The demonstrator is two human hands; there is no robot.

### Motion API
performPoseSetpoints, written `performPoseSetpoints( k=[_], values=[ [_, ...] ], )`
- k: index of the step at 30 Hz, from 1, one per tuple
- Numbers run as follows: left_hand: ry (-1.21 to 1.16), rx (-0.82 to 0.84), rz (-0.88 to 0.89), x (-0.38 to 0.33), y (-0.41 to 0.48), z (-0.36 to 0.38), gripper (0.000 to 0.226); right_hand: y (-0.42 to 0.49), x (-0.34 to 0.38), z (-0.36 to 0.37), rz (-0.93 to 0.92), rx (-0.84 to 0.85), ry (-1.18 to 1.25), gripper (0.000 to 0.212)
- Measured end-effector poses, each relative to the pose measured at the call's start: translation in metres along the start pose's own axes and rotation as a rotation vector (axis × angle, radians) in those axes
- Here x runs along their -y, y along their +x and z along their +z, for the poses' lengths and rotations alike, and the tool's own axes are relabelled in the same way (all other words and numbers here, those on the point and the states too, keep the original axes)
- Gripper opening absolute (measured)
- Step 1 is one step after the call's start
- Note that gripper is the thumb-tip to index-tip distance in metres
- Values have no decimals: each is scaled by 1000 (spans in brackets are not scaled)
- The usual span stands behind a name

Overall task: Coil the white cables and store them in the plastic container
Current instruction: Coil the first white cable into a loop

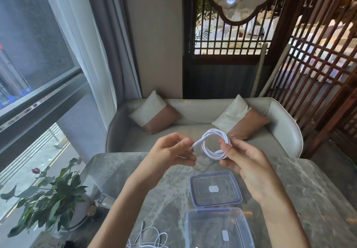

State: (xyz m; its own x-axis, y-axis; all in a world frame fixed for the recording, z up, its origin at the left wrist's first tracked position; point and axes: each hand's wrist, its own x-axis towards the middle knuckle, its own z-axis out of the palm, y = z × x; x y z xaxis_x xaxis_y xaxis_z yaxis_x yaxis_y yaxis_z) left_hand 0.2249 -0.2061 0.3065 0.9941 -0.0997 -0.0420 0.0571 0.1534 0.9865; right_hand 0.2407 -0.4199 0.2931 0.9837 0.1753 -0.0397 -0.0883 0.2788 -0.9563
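Coiling is nearly complete: right hand point(245, 162) pinches the white cable point(214, 144) coil above the table point(301, 185); left hand point(170, 151) pinches its loose end. Next: tuck that end, then lower the coil into the open container point(218, 228) below.
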Motion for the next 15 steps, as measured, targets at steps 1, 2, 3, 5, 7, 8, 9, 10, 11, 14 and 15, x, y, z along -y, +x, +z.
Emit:
performPoseSetpoints(
  k=[1,2,3,5,7,8,9,10,11,14,15],
  values=[
    [-21,26,-5,-1,-2,-1,17,1,0,1,-2,-3,-7,28],
    [-24,44,0,-2,-3,-2,17,1,-1,3,-2,-2,-8,27],
    [-1,44,19,-2,-3,-3,15,1,-1,5,0,4,-7,28],
    [88,5,81,1,-2,-4,6,1,-2,7,5,35,7,32],
    [109,-17,126,3,-1,-5,6,0,-3,9,28,62,41,31],
    [77,-2,126,5,-1,-6,9,0,-4,9,40,67,60,29],
    [24,26,113,6,-1,-7,12,0,-4,9,51,65,76,27],
    [-39,56,94,7,-1,-8,15,-1,-4,9,58,57,87,26],
    [-93,74,81,8,0,-9,16,-1,-5,9,63,47,94,25],
    [-100,28,95,13,3,-9,14,-3,-8,8,64,29,97,23],
    [-85,25,96,16,5,-8,13,-4,-9,7,63,27,94,23]
  ],
)
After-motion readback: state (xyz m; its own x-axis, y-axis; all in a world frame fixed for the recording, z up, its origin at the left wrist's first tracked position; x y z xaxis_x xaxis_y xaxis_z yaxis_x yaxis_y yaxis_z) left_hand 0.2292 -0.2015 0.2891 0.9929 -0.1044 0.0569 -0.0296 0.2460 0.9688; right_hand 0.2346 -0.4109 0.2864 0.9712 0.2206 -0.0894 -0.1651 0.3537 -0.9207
